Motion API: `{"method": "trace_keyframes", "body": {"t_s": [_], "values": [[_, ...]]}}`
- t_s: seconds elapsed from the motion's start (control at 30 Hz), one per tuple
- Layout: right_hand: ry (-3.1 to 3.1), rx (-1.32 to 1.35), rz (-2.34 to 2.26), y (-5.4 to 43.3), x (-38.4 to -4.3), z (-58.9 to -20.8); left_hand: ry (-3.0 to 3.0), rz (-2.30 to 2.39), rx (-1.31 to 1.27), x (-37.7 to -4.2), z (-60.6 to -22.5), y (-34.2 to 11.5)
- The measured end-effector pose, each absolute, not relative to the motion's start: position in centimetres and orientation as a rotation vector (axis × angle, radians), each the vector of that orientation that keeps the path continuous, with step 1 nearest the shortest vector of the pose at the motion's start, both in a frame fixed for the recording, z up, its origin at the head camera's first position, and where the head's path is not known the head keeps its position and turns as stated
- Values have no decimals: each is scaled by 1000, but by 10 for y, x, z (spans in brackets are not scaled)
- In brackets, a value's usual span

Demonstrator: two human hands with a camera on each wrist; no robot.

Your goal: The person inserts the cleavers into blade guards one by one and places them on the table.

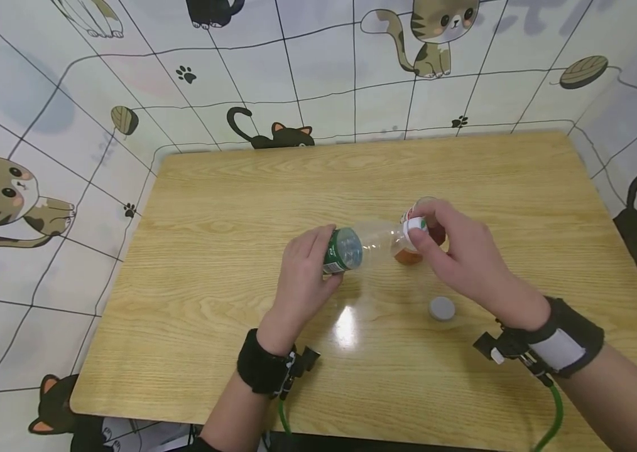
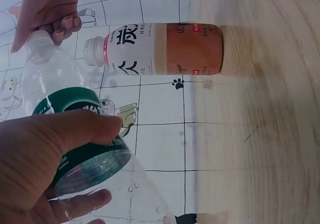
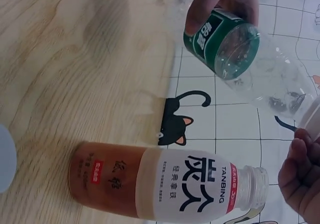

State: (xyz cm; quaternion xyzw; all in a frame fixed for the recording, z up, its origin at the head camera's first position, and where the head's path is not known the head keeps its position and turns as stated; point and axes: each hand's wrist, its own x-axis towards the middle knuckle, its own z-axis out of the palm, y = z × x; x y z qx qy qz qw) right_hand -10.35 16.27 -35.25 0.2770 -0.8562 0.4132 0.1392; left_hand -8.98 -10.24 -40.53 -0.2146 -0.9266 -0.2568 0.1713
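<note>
My left hand (image 1: 303,273) grips a clear plastic bottle (image 1: 376,242) around its green label (image 1: 332,254), holding it tilted above the table. At the bottle's neck, the fingers of my right hand (image 1: 465,254) pinch a white cap (image 1: 413,226). Behind the neck, partly hidden by that hand, a bottle of brown drink (image 1: 408,257) stands upright on the table. In the right wrist view this brown-drink bottle (image 3: 150,181) shows a white upper label and an uncapped mouth. A pale round cap (image 1: 441,308) lies on the table below my right hand.
The wooden table (image 1: 228,207) is bounded at the back and sides by walls with a cat-patterned covering (image 1: 324,81). Each wrist wears a black strap with a small camera, and a green cable (image 1: 555,417) runs from the right one.
</note>
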Motion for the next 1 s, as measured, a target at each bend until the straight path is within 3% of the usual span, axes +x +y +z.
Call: {"method": "trace_keyframes", "body": {"t_s": [0.33,1.0], "values": [[-2533,622,1276,160,-103,-347,-2541,-609,-570,-89,-407,-98],[-2516,756,1191,163,-103,-350,-2665,-784,-616,-92,-410,-103]]}}
